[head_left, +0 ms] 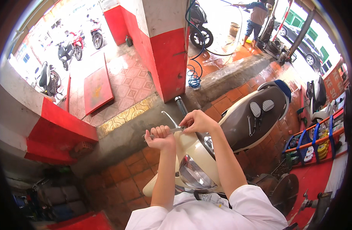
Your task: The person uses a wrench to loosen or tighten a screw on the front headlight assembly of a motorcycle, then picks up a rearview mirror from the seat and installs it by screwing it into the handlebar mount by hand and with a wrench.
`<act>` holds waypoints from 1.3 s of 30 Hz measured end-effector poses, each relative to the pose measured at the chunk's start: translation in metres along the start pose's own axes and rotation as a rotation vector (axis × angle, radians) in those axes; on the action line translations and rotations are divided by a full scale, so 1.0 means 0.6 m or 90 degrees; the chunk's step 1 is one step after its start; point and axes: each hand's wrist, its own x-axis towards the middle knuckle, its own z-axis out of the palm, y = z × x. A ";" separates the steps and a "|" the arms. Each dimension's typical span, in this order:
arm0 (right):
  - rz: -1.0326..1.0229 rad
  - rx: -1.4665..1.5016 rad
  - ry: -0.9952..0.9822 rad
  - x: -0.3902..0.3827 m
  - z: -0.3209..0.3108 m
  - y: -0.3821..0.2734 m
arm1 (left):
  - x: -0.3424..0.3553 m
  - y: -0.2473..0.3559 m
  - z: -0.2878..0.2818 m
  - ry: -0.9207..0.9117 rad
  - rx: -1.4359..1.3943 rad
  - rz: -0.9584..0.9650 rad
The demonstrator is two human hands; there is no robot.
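A cream scooter [189, 147] stands in front of me, its headlight [194, 171] toward my body. My left hand [160, 137] is closed in a fist around a metal wrench [176, 130], whose far end sits at the base of the silver brake lever [169, 118]. Fingers and thumb of my right hand [199, 122] pinch at that same spot; the small part between them is hidden. Beyond it sticks out the black handlebar grip [181, 105]. On the brown seat [241, 120] lie another wrench [250, 128] and two oval grey ribbed pieces [261, 106].
A red-and-white pillar [168, 65] rises just beyond the handlebar, with a coiled blue hose [194, 78] beside it. At the right stands a blue-and-orange rack [317, 140] of bottles. Farther back, a person [256, 19] handles a hose near a motorbike [201, 34].
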 end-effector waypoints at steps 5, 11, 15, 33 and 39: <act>0.008 -0.011 0.015 -0.001 0.002 -0.007 | 0.015 0.001 -0.009 -0.022 -0.015 -0.034; 0.048 -0.029 0.010 0.000 0.003 -0.011 | 0.056 -0.007 0.009 0.035 0.101 -0.068; 0.038 -0.041 0.020 0.000 0.001 -0.009 | 0.039 -0.007 0.021 0.059 0.118 -0.037; 0.018 -0.033 0.020 -0.002 -0.003 -0.005 | 0.121 -0.030 0.024 0.045 0.155 -0.336; 0.055 -0.054 0.079 0.011 0.002 0.016 | 0.176 -0.107 0.067 -0.084 0.351 -0.734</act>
